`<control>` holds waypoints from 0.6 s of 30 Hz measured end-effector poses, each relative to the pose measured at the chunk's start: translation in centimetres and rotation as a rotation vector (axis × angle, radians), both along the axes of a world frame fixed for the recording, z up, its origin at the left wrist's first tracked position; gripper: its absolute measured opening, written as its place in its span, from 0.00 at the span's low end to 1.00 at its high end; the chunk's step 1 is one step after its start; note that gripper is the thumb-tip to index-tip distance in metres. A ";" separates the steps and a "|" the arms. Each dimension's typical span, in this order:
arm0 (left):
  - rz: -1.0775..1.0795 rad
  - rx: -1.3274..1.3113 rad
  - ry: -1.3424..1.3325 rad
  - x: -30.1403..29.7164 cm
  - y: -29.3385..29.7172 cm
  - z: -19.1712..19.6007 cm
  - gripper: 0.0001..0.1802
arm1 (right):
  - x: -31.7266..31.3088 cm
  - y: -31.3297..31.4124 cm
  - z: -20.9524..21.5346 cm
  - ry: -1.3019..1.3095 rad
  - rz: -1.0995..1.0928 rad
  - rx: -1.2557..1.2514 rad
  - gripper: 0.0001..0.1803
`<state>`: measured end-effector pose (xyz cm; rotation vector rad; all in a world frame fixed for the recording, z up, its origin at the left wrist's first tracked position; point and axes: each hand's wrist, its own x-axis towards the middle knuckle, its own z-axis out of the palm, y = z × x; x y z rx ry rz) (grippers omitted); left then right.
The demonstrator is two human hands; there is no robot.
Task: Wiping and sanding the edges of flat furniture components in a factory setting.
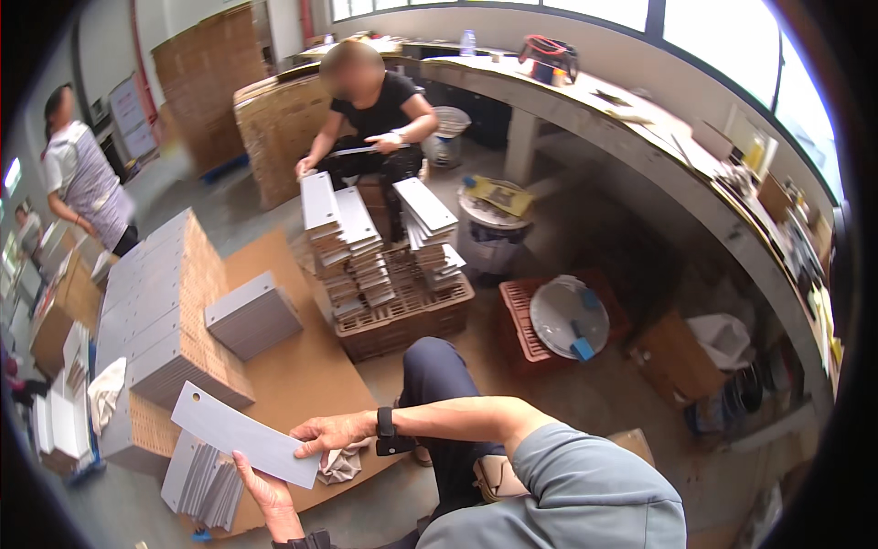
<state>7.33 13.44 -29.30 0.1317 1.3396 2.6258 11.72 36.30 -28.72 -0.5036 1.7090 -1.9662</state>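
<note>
A long, flat light-grey panel (245, 439) with a round hole near its far left end is tilted up in front of me. My left hand (267, 489) grips its lower edge, thumb along the side and fingers partly hidden beneath. On the near right end, my right hand (331, 434) holds the panel, its fingertips on the top face. A crumpled pale cloth (344, 465) lies just behind my right hand on brown cardboard (334, 393). Below the panel, a leaning row of similar panels (203, 485) stands close to my left hand.
Large panel stacks (146, 306) and a smaller stack (256, 316) stand to the left. Ahead, a seated co-worker (380, 105) handles a panel behind a brown crate (402, 325) bearing piled panels. A basin (569, 317) and a bucket (494, 238) sit right, under a long workbench (631, 128).
</note>
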 end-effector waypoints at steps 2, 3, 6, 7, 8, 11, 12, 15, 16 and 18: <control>-0.344 0.170 0.060 0.5 3.6 2.3 0.43 | 1.1 2.2 2.4 -0.005 -0.003 -0.019 0.26; -0.397 0.175 0.068 1.1 4.8 3.1 0.43 | 1.7 2.8 2.9 0.006 -0.056 -0.013 0.26; -0.478 0.224 0.128 3.3 6.8 3.5 0.51 | 3.6 4.4 3.7 -0.056 -0.005 -0.067 0.27; -0.529 0.227 0.128 3.7 7.8 3.6 0.51 | 4.7 5.3 4.0 -0.049 -0.055 -0.068 0.27; -0.541 0.244 0.084 4.0 8.7 3.7 0.51 | 5.5 6.3 4.3 -0.034 -0.091 0.048 0.27; -0.553 0.253 0.010 4.2 11.1 3.6 0.50 | 9.2 9.1 5.2 0.271 -0.314 0.250 0.25; -0.584 0.269 0.035 4.0 12.2 3.4 0.50 | 11.0 10.9 5.3 0.692 -0.583 0.376 0.21; -0.633 0.278 0.013 3.3 12.6 2.3 0.49 | 17.4 14.6 7.5 0.488 -0.979 0.458 0.15; -0.635 0.233 -0.011 3.5 12.3 2.4 0.49 | 19.4 15.4 7.8 0.342 -1.054 0.314 0.15; -0.622 0.280 -0.027 4.3 13.6 2.8 0.47 | 21.9 17.9 4.8 0.351 -1.271 0.358 0.13</control>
